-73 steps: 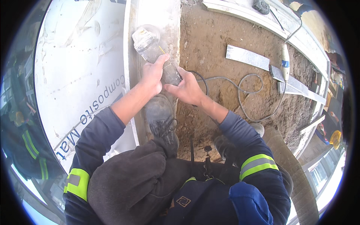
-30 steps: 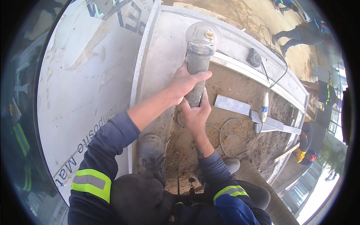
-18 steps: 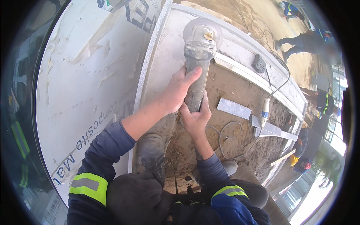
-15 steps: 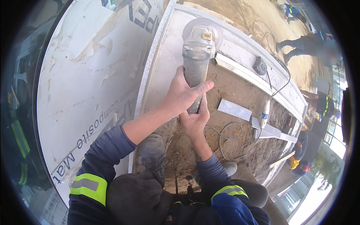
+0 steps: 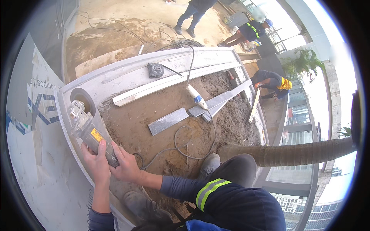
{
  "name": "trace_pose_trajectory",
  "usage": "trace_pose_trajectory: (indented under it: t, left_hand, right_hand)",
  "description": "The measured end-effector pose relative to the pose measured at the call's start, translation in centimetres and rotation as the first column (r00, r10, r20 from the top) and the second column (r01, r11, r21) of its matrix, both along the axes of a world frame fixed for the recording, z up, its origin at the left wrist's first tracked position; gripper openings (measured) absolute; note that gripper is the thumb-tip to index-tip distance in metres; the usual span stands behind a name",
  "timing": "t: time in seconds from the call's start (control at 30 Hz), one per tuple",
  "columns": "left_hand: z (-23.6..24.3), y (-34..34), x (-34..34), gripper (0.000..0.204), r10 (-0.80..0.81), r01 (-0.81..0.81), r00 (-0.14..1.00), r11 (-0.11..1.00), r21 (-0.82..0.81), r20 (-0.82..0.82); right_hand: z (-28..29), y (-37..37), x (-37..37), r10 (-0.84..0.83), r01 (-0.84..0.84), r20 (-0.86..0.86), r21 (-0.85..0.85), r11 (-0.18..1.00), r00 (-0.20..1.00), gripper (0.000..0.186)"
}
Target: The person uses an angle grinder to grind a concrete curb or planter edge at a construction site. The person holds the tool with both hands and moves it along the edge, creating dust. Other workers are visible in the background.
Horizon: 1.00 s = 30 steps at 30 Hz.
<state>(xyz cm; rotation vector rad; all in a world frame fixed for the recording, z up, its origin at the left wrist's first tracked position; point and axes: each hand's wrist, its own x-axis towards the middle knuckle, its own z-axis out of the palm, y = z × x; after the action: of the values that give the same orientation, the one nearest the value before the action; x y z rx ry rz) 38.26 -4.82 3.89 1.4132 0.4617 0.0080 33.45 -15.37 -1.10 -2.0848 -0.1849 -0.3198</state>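
Observation:
A dusty angle grinder point(image 5: 91, 131) is in both my hands at the left, its disc point(image 5: 85, 98) at the far end over the ledge corner. My left hand point(image 5: 96, 163) is closed round the body's left side, with the thumb beside a yellow label. From the right, my right hand point(image 5: 126, 164) wraps the rear end. Whether the disc touches the ledge or spins, I cannot tell. A grey power cord point(image 5: 181, 148) loops over the soil to a white-and-blue connector point(image 5: 197, 96).
A pale ledge point(image 5: 131, 77) borders the soil bed, bearing a tape measure point(image 5: 155, 70) and a long white strip point(image 5: 154, 88). Grey slabs point(image 5: 168, 121) lie on the soil. A trunk point(image 5: 308, 154) crosses at right. Co-workers point(image 5: 275, 82) are beyond the ledge; a printed panel point(image 5: 34, 127) stands left.
My view has swung right, so the grinder and hands now appear farther left. The grinder looks rolled, with its yellow label showing. Both hands still hold it.

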Motion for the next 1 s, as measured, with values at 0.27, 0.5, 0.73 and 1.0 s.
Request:
trace_pose_trajectory:
  t: [0.27, 0.5, 0.73, 1.0]
  left_hand:
    - [-1.5, 2.0, -0.4, 0.046, -0.083, 0.029, 0.982, 0.954, -0.298, -0.170]
    - [0.6, 3.6, -2.0, 0.046, -0.089, 0.100, 0.995, 0.918, -0.384, 0.046]
    - [1.2, 3.9, -3.2, 0.045, -0.113, 0.138, 0.989, 0.924, -0.356, 0.091]
    - [1.3, 5.5, -3.6, 0.043, -0.073, 0.096, 0.994, 0.951, -0.295, 0.087]
  right_hand:
    - [0.4, 0.0, -1.8, 0.030, -0.032, -0.051, -0.035, 0.999, 0.998, 0.095]
    - [2.3, 0.4, -1.7, 0.196, -0.164, -0.145, 0.206, 0.965, 0.970, 0.085]
    - [3.9, 0.1, -2.2, 0.252, -0.205, -0.223, 0.210, 0.956, 0.942, 0.079]
    - [2.9, -1.1, -2.7, 0.377, -0.361, -0.109, 0.138, 0.922, 0.920, 0.094]
